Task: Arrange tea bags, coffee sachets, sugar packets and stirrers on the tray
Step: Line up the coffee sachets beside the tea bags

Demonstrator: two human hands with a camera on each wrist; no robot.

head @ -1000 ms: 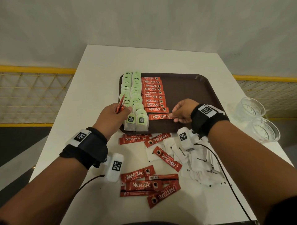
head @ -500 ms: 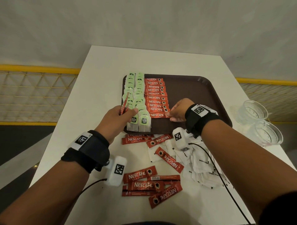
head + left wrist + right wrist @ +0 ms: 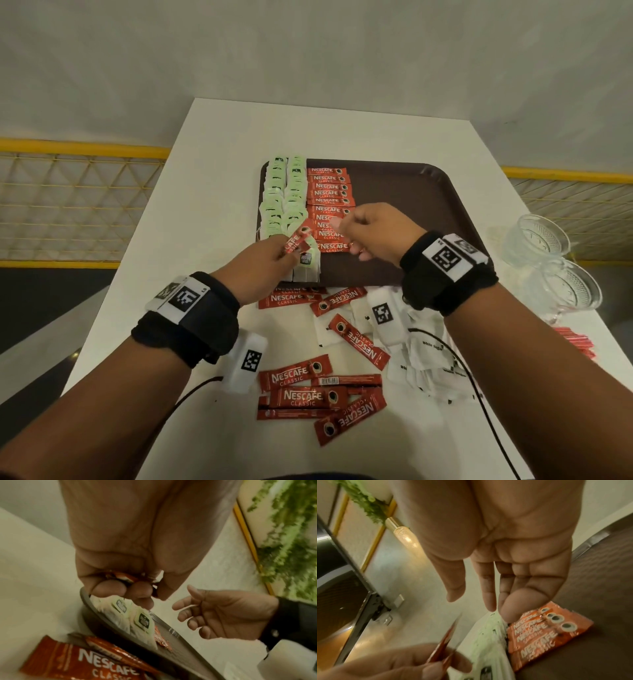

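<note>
A red coffee sachet (image 3: 297, 240) is pinched in the left hand (image 3: 263, 262), tilted above the near-left corner of the brown tray (image 3: 428, 205) – fingers and thumb curled around its lower end. Just beside it, the right hand (image 3: 378, 231) is held over the tray with nothing in it, fingers loosely extended (the wrist view shows a bare palm). On the tray, green tea bags (image 3: 286, 198) are lined up in two columns at the left, with a column of coffee sachets (image 3: 327, 202) touching them. More loose sachets (image 3: 318, 394) and white sugar packets (image 3: 424, 356) are scattered on the white table (image 3: 222, 171) – all well short of the tray rim. Two glass bowls (image 3: 551, 263) are seen at the right.
</note>
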